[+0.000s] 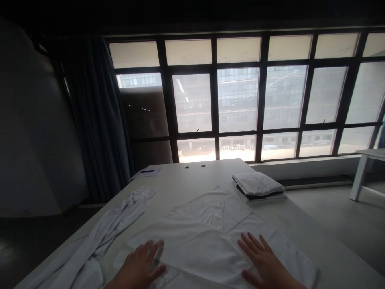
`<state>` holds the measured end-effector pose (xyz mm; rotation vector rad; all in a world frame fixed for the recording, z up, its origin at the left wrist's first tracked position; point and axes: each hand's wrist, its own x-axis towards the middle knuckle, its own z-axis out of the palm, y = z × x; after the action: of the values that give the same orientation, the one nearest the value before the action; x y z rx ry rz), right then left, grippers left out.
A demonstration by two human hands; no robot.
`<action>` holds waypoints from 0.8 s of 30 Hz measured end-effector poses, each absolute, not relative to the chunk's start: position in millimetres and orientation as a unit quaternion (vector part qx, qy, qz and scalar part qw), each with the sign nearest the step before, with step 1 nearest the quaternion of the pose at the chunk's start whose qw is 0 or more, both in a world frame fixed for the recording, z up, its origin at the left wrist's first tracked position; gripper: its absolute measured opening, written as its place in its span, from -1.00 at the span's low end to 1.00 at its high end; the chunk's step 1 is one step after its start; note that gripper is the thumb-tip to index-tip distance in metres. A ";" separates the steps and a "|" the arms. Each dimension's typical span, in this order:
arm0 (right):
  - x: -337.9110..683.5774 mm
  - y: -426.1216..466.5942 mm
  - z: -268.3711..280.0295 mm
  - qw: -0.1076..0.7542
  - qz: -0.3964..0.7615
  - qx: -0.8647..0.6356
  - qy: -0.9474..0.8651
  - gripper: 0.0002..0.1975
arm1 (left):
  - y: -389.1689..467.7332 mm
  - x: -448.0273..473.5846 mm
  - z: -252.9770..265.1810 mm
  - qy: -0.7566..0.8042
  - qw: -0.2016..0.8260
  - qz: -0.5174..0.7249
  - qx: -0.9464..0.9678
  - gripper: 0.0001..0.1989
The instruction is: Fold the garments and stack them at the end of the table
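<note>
A white cloth garment [192,241] lies spread and wrinkled on the white table [186,180], with a short placket-like strip near its far end. On its left part rests my left hand [142,261], fingers apart; some of its outline is slightly blurred. My right hand [261,257] lies flat on the right part, its fingers spread. Neither hand grips the fabric. Left of the garment, another white cloth piece [111,224] lies in a loose, crumpled length along the table's left side.
At the table's right edge sits a folded stack of white and dark cloth [257,184]. A paper with a dark pen [147,171] lies at the far left corner. Two round holes pierce the far tabletop. Beyond are windows, a dark curtain [93,120] and another white table [361,172].
</note>
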<state>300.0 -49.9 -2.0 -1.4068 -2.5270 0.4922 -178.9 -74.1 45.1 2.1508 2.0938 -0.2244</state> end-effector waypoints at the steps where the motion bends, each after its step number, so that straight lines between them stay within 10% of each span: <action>1: 300.0 -50.1 -2.2 0.103 0.167 -0.478 -0.856 -0.22 | -83.5 -168.9 43.3 0.698 0.074 -0.099 0.705 -0.18; 24: 227.6 -7.7 -23.4 0.136 0.059 -0.603 -0.784 -0.15 | 21.6 -183.2 67.5 0.617 0.051 -0.102 0.778 0.14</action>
<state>227.6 -7.7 -23.4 -1.7451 -2.2702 0.1708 -183.2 21.6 67.5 2.3680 1.8786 -0.3110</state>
